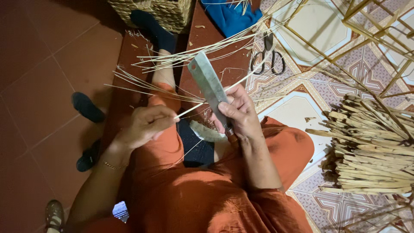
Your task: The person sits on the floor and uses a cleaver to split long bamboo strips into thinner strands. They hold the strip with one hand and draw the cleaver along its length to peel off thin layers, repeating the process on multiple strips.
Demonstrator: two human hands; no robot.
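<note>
**A:** Where does the strip sit relative to the hands?

**B:** The thin pale strip (202, 103) runs on a diagonal, from the left hand (144, 125) up and to the right, across the flat of the cleaver blade (209, 86) and on toward the scissors (268, 58) lying on the patterned tile floor (310, 26). Its long axis crosses the blade's axis at a sharp angle.

**A:** And the hands themselves?

**B:** The left hand is closed narrowly, its fingertips pinching the near end of the strip just above the orange-clad lap (194, 194). The right hand (239, 114) is wrapped tight around the cleaver's handle, blade pointing up and away, slightly leftward. The two hands are near each other, the strip bridging them.

**A:** Which hand is nearer the strip's free length?

**B:** The right one; most of the strip extends beyond the blade on that side. The left holds only the tail end.

**A:** What crowds the space?

**B:** A fan of loose strips (164, 60) spreads over the knee, toward the woven basket (159, 13) at the top edge and the blue cloth (228, 17) beside it. On the right, a thick bundle of split cane (371, 151) lies on the tiles, well apart from the hands. To the left, the red tile floor (39, 77) holds dark slippers (88, 108), away from the work.

**A:** Room to move?

**B:** I judge it freest along the strip's own line, up and right.
</note>
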